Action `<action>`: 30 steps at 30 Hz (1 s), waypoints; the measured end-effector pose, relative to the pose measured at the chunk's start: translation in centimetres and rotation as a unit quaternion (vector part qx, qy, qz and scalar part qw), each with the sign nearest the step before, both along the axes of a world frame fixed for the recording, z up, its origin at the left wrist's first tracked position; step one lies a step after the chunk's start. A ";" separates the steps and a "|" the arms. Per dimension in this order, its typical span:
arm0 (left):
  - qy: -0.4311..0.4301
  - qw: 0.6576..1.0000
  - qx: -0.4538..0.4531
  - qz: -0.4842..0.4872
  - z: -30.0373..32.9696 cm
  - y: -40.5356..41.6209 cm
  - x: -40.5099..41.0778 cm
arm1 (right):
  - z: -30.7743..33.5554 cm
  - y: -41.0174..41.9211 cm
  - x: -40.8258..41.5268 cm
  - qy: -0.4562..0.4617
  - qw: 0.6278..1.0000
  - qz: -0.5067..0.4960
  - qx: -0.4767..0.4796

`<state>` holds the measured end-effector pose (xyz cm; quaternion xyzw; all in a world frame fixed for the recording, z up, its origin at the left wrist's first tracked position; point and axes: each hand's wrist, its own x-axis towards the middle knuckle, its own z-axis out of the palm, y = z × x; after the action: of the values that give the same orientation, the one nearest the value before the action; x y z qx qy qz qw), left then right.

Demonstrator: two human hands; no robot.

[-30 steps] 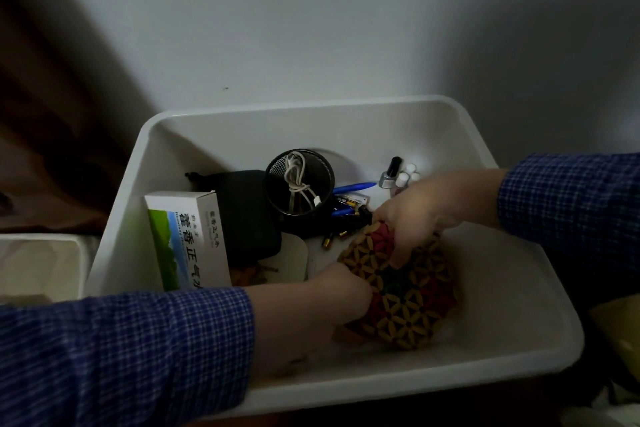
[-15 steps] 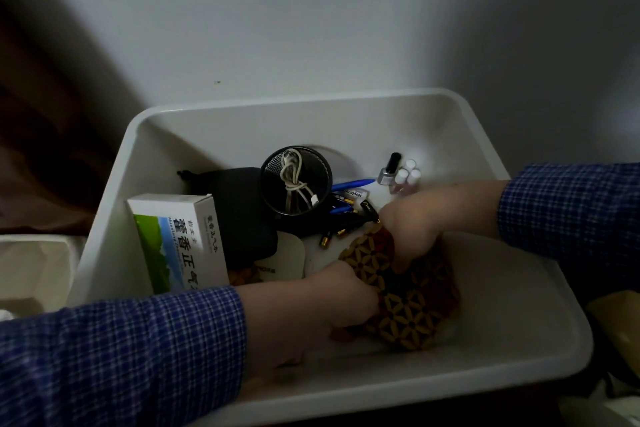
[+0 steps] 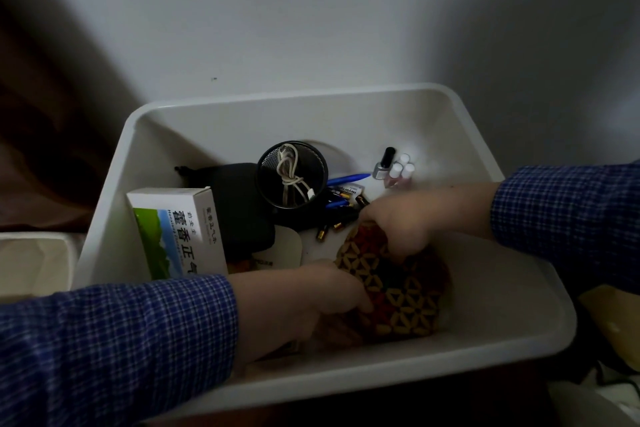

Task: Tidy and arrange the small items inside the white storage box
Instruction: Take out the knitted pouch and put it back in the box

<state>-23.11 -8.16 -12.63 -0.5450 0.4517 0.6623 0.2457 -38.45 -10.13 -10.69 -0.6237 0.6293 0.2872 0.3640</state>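
The patterned mat (image 3: 398, 291) lies in the near right part of the white storage box (image 3: 485, 343); my left hand (image 3: 311, 302) grips its near edge, my right hand (image 3: 398, 225) pinches its far edge. I should lower it flat, clear of the loose batteries (image 3: 329, 230) beside the mesh cup (image 3: 292, 177)

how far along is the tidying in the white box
Partly done, by the look of it. The cable sits coiled in the mesh cup, the medicine box stands at the left, and small bottles cluster at the back. In hand: the left hand and right hand both grip the patterned mat. Left: loose batteries and pens lie scattered in the white box.
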 end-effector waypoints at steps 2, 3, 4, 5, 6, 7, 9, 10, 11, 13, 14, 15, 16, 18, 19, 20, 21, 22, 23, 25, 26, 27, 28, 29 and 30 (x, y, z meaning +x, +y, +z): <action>-0.011 0.999 -0.008 -0.030 0.5 0.0 -0.2 | 0.0 0.2 -0.1 -0.016 1.000 0.006 -0.014; -0.023 0.998 -0.019 -0.047 1.1 -0.1 -0.4 | 0.0 0.3 -0.1 -0.020 1.000 0.010 -0.019; -0.030 0.997 -0.040 -0.065 1.6 -0.1 -0.7 | -0.1 0.4 -0.1 -0.023 0.999 0.015 -0.023; -0.032 0.995 -0.062 -0.066 1.8 0.1 -1.2 | -0.1 0.5 -0.2 -0.023 0.999 0.018 -0.024; -0.032 0.995 -0.084 -0.050 2.2 0.2 -1.6 | -0.2 0.5 -0.1 -0.021 0.999 0.018 -0.023; -0.020 0.991 -0.107 -0.075 2.5 0.3 -1.8 | -0.3 0.5 0.0 -0.015 1.000 0.017 -0.020; 0.000 0.988 -0.131 -0.086 2.3 0.0 -2.0 | -0.4 0.6 0.2 0.007 1.000 0.022 -0.014; 0.003 0.987 -0.144 -0.076 2.0 -0.1 -1.8 | -0.5 0.6 0.2 0.016 0.999 0.025 -0.017; 0.002 0.987 -0.148 -0.065 1.6 -0.2 -1.7 | -0.7 0.6 0.0 0.027 0.999 0.027 -0.023; 0.008 0.990 -0.133 -0.044 0.6 -0.2 -1.9 | -0.8 0.8 -0.4 0.034 0.999 0.019 -0.025; 0.010 0.991 -0.126 -0.033 0.4 -0.2 -2.0 | -0.7 1.0 -0.6 0.041 0.999 0.015 -0.014; 0.011 0.991 -0.130 -0.024 0.2 -0.2 -1.9 | -0.6 1.2 -0.7 0.052 0.998 0.020 -0.003; 0.017 0.991 -0.134 -0.010 0.0 -0.3 -2.0 | -0.2 1.4 -0.7 0.062 0.998 0.030 0.003; 0.018 0.991 -0.130 0.012 0.0 -0.5 -1.8 | 0.6 1.5 -0.9 0.083 0.996 0.038 0.012; 0.016 0.991 -0.133 0.017 0.1 -0.5 -1.7 | 1.2 1.4 -1.1 0.090 0.995 0.039 0.010; 0.014 0.991 -0.135 0.014 0.1 -0.5 -1.6 | 2.2 1.2 -1.3 0.091 0.995 0.040 -0.011; 0.013 0.991 -0.135 0.009 0.0 -0.5 -1.6 | 3.0 1.0 -1.8 0.092 0.994 0.044 -0.046; 0.012 0.991 -0.133 0.005 0.0 -0.5 -1.6 | 3.8 0.9 -2.4 0.085 0.991 0.045 -0.090; 0.012 0.991 -0.131 0.006 -0.1 -0.5 -1.5 | 4.5 1.0 -3.2 0.077 0.986 0.046 -0.139; 0.014 0.990 -0.138 0.008 -0.2 -0.7 -1.5 | 5.5 1.6 -4.6 0.047 0.971 0.062 -0.225; 0.015 0.990 -0.141 0.006 -0.3 -0.8 -1.5 | 5.8 2.1 -5.0 0.025 0.964 0.072 -0.254; 0.016 0.989 -0.146 0.001 -0.2 -0.8 -1.6 | 5.9 2.6 -5.1 0.012 0.960 0.085 -0.266; 0.016 0.989 -0.150 -0.002 -0.1 -0.8 -1.7 | 5.8 3.1 -5.3 0.008 0.958 0.100 -0.269; 0.018 0.989 -0.149 -0.001 -0.1 -0.8 -1.8 | 5.7 3.4 -5.2 0.014 0.957 0.118 -0.266; 0.020 0.989 -0.145 -0.001 0.0 -0.9 -1.7 | 5.6 3.5 -5.0 0.022 0.956 0.129 -0.263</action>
<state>-24.83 -9.02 -12.66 -0.5608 0.5483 0.6006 0.1553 -43.46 -6.63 -5.07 -0.7663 0.6050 0.1701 0.1331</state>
